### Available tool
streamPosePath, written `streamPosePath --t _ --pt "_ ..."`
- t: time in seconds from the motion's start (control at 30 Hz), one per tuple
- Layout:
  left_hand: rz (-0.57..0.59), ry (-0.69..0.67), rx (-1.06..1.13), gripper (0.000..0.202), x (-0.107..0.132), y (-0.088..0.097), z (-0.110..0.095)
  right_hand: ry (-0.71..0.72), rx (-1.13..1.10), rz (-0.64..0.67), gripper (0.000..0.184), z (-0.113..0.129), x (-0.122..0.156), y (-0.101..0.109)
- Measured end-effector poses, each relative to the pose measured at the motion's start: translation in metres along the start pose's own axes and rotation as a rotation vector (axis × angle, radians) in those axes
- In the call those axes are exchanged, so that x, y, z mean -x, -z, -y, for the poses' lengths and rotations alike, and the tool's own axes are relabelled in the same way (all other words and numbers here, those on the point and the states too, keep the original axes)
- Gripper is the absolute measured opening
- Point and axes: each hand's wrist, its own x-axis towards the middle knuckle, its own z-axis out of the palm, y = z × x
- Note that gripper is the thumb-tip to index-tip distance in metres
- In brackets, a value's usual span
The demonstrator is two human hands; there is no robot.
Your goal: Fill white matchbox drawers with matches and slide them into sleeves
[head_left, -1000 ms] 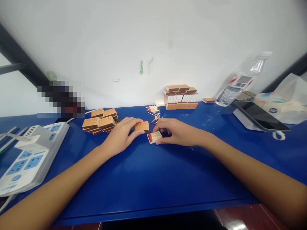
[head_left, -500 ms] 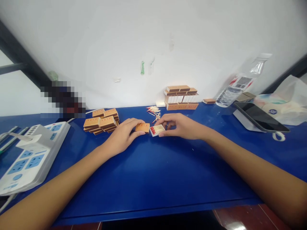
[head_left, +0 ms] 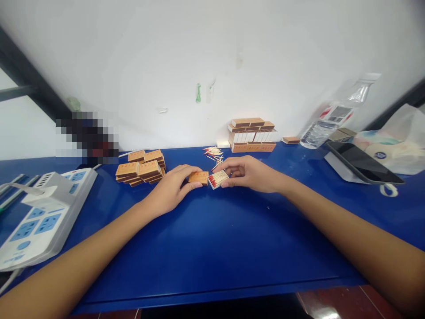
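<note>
At the blue table (head_left: 212, 248), left hand (head_left: 171, 188) pinches a matchbox sleeve (head_left: 198, 178), right hand (head_left: 249, 175) a match-filled tray (head_left: 211, 183).

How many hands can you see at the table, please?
2: the left hand holds the matchbox sleeve; the right hand holds the match tray beside it.

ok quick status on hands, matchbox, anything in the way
Left hand gripping matchbox sleeve, right hand gripping match tray. Tray outside sleeve, at its end; contact unclear. Loose matches just beyond tray; nothing seen between tray and sleeve.
</note>
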Motion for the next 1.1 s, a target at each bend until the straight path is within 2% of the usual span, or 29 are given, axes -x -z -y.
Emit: streamPosePath --t 0.23,0.43,0.87,1.1 --pt "0.006 -0.008 0.022 0.032 0.0 -0.002 0.004 0.008 0.092 -0.017 0.044 -0.001 0.0 0.0" --pt "0.024 -0.026 0.031 0.03 -0.001 -0.001 -0.001 0.026 0.115 -0.005 0.041 0.0 0.0 0.001" --pt "-0.034 0.014 0.021 0.03 0.0 -0.002 -0.003 0.08 0.238 -0.247 0.034 0.001 0.001 -0.018" --pt "-0.037 0.01 0.007 0.03 0.0 -0.002 -0.002 0.085 0.26 -0.281 0.035 -0.002 0.0 -0.022"
